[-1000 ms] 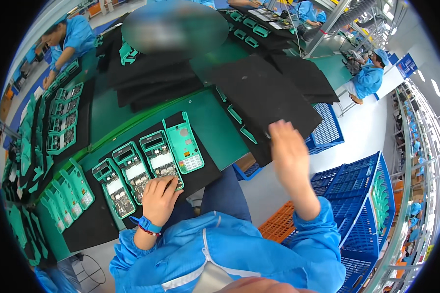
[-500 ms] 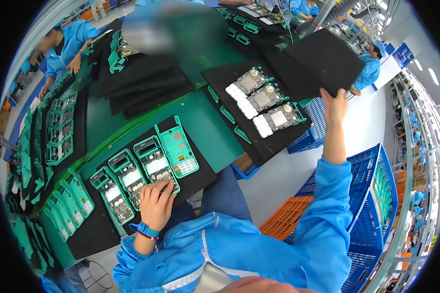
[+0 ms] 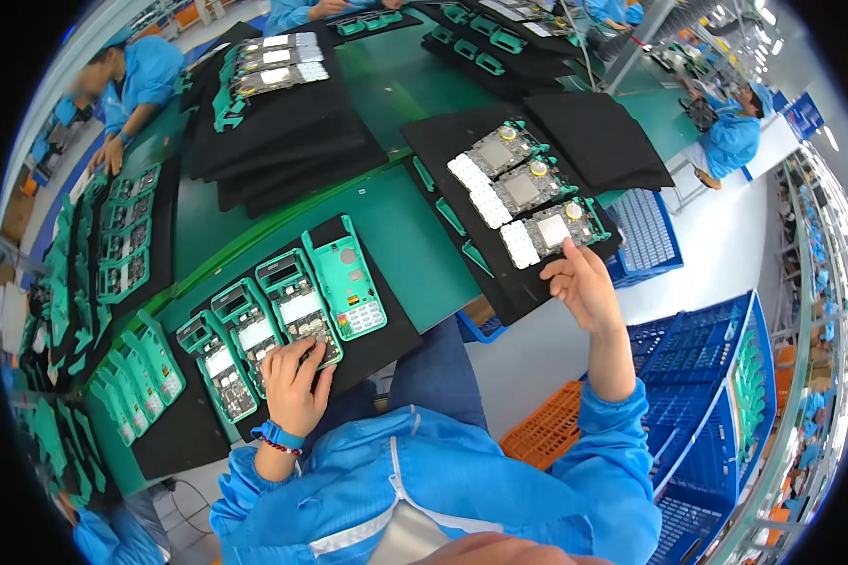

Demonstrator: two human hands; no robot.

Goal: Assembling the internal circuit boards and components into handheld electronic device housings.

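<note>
Boards [image 3: 520,193], three in number, lie in a slanting row on the right mat [image 3: 509,294], at the right of the tabletop [image 3: 424,268]. Head view: the right hand [image 3: 586,287] is at the nearest board [image 3: 553,230], toward the mat's near right corner. Its fingers are loosely bent, the thumb apart, and nothing is visibly held; whether a fingertip touches the board cannot be told. The left hand [image 3: 294,388] lies over the near end of a filled shell [image 3: 299,299] on the left mat [image 3: 393,331]. Its fingers curve downward; whether they grip or merely rest cannot be told.

For a sound pick-up, the board is probably best taken by its edges, clear of the components, and raised level without brushing its neighbour. Light pressure from the left hand should suffice to steady the shell.

The nearest board is grey and densely populated, with a pale square near its middle, a white block at its left end, a round yellow part near its far edge and green trim at its right end.
</note>
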